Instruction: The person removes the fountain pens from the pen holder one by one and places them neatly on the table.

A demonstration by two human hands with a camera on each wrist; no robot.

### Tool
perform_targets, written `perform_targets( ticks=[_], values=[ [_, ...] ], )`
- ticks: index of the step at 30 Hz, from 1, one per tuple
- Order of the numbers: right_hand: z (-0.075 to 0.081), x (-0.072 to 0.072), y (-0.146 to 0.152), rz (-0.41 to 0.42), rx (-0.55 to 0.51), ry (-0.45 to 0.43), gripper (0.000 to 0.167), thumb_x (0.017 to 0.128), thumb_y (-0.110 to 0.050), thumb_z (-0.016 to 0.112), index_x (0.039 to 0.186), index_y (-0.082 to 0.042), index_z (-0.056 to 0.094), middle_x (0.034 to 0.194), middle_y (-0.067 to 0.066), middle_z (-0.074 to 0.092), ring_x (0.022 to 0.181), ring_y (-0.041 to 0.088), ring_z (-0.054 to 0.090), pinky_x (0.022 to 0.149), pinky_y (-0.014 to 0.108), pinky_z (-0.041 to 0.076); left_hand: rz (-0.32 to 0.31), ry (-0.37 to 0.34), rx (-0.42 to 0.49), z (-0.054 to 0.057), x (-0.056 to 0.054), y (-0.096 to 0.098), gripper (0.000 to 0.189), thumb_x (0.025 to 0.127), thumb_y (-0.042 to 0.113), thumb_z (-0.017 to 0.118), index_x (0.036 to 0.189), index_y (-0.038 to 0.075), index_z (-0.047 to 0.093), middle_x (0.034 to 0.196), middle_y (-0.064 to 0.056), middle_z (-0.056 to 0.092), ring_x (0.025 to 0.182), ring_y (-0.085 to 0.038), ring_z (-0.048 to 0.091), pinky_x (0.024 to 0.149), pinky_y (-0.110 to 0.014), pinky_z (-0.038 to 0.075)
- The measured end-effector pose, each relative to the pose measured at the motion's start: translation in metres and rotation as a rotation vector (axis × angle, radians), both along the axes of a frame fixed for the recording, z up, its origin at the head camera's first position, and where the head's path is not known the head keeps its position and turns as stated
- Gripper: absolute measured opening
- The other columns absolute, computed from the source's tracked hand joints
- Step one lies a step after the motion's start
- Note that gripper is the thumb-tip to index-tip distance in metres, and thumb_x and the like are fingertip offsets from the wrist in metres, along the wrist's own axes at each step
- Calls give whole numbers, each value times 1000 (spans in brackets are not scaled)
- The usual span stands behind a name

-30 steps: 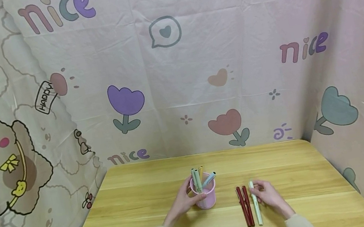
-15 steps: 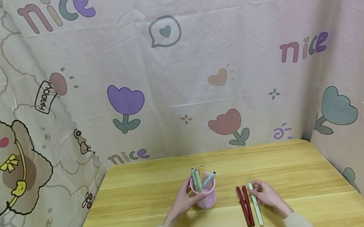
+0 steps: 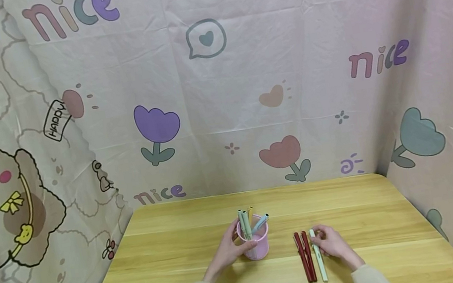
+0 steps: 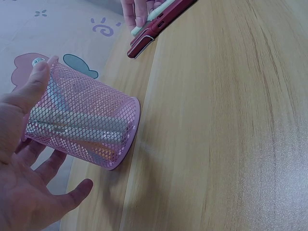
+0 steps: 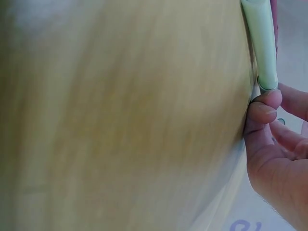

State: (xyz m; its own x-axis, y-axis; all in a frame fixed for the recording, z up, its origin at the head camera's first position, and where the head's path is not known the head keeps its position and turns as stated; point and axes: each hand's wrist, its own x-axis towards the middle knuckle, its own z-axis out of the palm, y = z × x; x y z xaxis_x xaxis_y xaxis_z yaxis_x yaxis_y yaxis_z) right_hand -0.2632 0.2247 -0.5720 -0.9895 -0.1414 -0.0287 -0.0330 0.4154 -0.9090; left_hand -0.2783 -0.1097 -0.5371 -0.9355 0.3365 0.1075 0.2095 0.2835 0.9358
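Where hands (image 3: 229,251) grip, cup (image 3: 261,248) left, pen (image 3: 320,260) right

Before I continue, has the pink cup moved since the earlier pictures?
No; in the head view, the pink cup shows no shift against the table.

We find the left hand (image 3: 229,248) partly hidden by the pink cup (image 3: 262,249) at the head view's six o'clock. In the right wrist view, we record the pale pen (image 5: 263,45), at two o'clock, cut by the top edge and the tabletop (image 5: 110,120) blurred toward nine.
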Motion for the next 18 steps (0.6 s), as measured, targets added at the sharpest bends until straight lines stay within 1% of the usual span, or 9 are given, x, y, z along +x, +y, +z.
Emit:
perform_targets(
  ticks=[6, 11, 18],
  values=[
    [0, 1, -1, -8, 2, 1, 34, 94, 1, 60, 124, 16, 53, 74, 7, 57, 50, 6, 48, 43, 14, 39, -1, 4, 1, 1, 0, 0, 90, 87, 22, 80, 157, 2, 28, 158, -30, 36, 141, -53, 40, 115, -72, 30],
    [1, 2, -3, -23, 30, 14, 32, 94, 1, 60, 123, 15, 54, 72, 6, 57, 49, 6, 47, 43, 14, 38, 0, -2, 3, 1, 1, 0, 89, 87, 22, 80, 157, 2, 28, 158, -30, 35, 141, -54, 39, 115, -73, 30],
    [2, 3, -3, -22, 16, -4, 36, 94, 1, 60, 126, 15, 52, 75, 8, 58, 52, 8, 49, 44, 15, 41, 1, -4, 1, -1, 0, 0, 90, 87, 23, 80, 157, 1, 28, 158, -30, 35, 141, -54, 39, 115, -73, 30]
  ],
)
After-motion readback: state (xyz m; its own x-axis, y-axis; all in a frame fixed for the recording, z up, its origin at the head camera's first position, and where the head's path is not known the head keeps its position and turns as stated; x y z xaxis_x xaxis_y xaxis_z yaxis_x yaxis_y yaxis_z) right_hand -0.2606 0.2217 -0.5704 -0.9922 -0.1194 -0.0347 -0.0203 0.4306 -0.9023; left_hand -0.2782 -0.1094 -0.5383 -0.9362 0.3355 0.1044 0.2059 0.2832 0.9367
